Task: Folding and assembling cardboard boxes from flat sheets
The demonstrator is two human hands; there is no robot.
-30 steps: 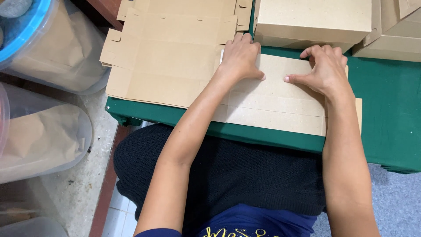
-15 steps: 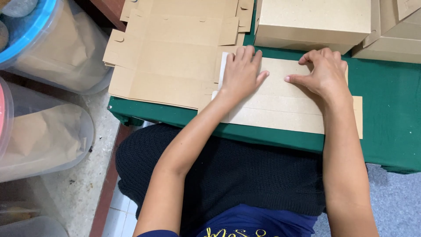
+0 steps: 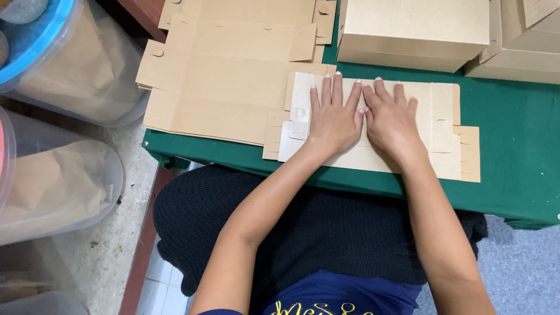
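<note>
A flat brown cardboard box blank (image 3: 443, 125) lies on the green table (image 3: 513, 146) in front of me, with flaps showing at both ends. My left hand (image 3: 333, 116) presses flat on its middle, fingers spread and pointing away from me. My right hand (image 3: 392, 119) lies flat right beside it, the two hands touching at the thumbs. Neither hand grips anything.
A stack of flat cardboard blanks (image 3: 221, 76) lies at the table's left end. Assembled brown boxes (image 3: 411, 32) stand behind, with more (image 3: 516, 46) at the far right. Clear plastic bins (image 3: 64, 64) holding paper stand on the floor at left.
Both hands have slid together to the middle of the blank and now lie flat side by side. The blank has opened out, with light-coloured flaps now showing at its left end.
</note>
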